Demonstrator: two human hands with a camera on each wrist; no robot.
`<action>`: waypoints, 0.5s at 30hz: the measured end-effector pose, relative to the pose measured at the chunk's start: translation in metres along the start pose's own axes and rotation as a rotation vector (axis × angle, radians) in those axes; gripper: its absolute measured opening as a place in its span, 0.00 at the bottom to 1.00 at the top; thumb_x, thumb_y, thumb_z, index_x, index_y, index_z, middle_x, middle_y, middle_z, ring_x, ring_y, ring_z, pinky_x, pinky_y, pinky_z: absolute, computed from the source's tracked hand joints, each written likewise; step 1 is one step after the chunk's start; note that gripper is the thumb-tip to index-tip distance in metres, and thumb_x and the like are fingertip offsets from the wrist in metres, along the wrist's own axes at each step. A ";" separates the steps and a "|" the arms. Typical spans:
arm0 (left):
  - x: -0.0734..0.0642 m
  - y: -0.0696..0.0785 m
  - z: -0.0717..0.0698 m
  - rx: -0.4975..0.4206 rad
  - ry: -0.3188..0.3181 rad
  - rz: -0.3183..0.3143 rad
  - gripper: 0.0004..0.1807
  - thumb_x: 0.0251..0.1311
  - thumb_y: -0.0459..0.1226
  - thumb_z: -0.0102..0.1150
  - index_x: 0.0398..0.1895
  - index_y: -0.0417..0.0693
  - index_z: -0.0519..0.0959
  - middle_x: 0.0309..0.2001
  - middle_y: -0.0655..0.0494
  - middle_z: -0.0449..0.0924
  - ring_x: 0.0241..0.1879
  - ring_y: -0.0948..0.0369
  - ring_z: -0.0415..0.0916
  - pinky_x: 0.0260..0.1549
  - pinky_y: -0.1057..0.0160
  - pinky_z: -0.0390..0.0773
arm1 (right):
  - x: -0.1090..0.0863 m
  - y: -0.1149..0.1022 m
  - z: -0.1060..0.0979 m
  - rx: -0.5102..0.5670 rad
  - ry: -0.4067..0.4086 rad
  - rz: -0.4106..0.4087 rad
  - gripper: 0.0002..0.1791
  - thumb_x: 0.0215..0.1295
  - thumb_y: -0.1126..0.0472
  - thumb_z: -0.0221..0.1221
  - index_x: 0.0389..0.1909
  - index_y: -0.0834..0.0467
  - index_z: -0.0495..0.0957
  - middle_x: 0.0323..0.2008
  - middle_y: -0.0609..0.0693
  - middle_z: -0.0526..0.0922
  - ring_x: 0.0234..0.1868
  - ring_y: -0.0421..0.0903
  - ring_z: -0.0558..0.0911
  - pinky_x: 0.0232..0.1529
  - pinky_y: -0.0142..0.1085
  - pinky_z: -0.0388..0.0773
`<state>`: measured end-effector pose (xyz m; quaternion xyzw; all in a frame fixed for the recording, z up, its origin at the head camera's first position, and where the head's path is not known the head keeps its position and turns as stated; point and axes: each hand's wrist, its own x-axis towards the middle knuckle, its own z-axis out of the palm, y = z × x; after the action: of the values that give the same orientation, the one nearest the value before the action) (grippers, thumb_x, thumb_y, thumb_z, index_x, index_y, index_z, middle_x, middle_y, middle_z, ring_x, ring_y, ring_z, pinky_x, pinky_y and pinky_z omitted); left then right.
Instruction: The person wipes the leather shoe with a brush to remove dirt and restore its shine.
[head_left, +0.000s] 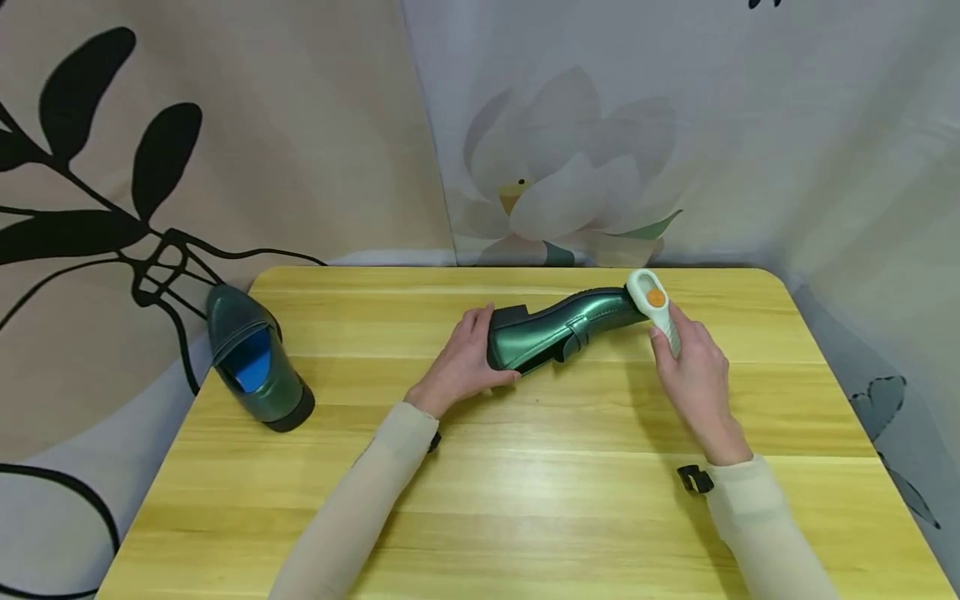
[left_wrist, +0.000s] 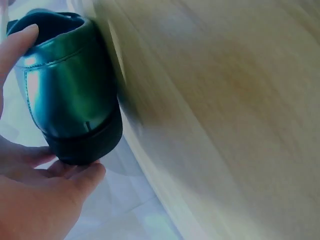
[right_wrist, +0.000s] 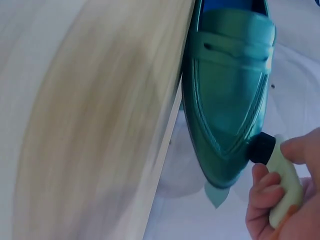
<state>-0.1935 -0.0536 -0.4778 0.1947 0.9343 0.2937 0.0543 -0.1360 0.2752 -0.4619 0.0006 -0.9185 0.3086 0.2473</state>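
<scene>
A metallic green loafer (head_left: 551, 333) lies tipped on its side on the table, sole facing away and toe to the right. My left hand (head_left: 467, 360) grips it round the heel; in the left wrist view the thumb lies at the opening and fingers hold the black heel (left_wrist: 87, 145). My right hand (head_left: 699, 379) holds a small shoe brush with a pale handle (head_left: 663, 319) and an orange button (head_left: 656, 297). In the right wrist view its dark head (right_wrist: 262, 148) touches the side of the loafer's toe (right_wrist: 225, 170).
A second green loafer (head_left: 277, 383) with a blue insole stands at the left edge of the wooden table (head_left: 540, 500). Behind the table hangs a cloth backdrop (head_left: 337, 125) printed with leaves and a flower.
</scene>
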 end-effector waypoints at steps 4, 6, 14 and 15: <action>-0.001 0.007 0.002 0.056 0.047 0.032 0.64 0.47 0.55 0.82 0.80 0.37 0.55 0.72 0.37 0.60 0.66 0.45 0.66 0.66 0.49 0.71 | 0.000 0.005 -0.004 -0.012 0.001 0.042 0.26 0.76 0.58 0.60 0.67 0.69 0.74 0.49 0.73 0.82 0.43 0.71 0.82 0.40 0.66 0.75; -0.002 0.011 0.003 0.083 0.081 0.049 0.64 0.45 0.56 0.83 0.79 0.37 0.57 0.70 0.38 0.62 0.65 0.45 0.67 0.65 0.49 0.72 | 0.000 0.003 -0.003 -0.009 -0.011 0.037 0.26 0.76 0.57 0.59 0.67 0.69 0.74 0.49 0.73 0.82 0.42 0.71 0.82 0.39 0.66 0.75; -0.004 0.021 0.009 0.193 0.206 0.162 0.65 0.41 0.60 0.83 0.76 0.35 0.62 0.68 0.38 0.67 0.65 0.43 0.68 0.66 0.48 0.70 | 0.001 -0.025 0.007 -0.010 -0.140 -0.084 0.27 0.75 0.58 0.60 0.68 0.69 0.73 0.42 0.68 0.83 0.32 0.61 0.80 0.29 0.58 0.77; -0.004 0.022 0.009 0.200 0.213 0.171 0.65 0.41 0.60 0.83 0.76 0.35 0.62 0.67 0.38 0.67 0.64 0.43 0.68 0.66 0.48 0.71 | 0.001 -0.026 0.008 -0.014 -0.147 -0.092 0.27 0.75 0.58 0.61 0.69 0.69 0.73 0.42 0.68 0.83 0.33 0.61 0.81 0.29 0.57 0.78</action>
<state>-0.1807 -0.0339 -0.4728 0.2456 0.9393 0.2219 -0.0900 -0.1360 0.2498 -0.4519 0.0636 -0.9353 0.2897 0.1931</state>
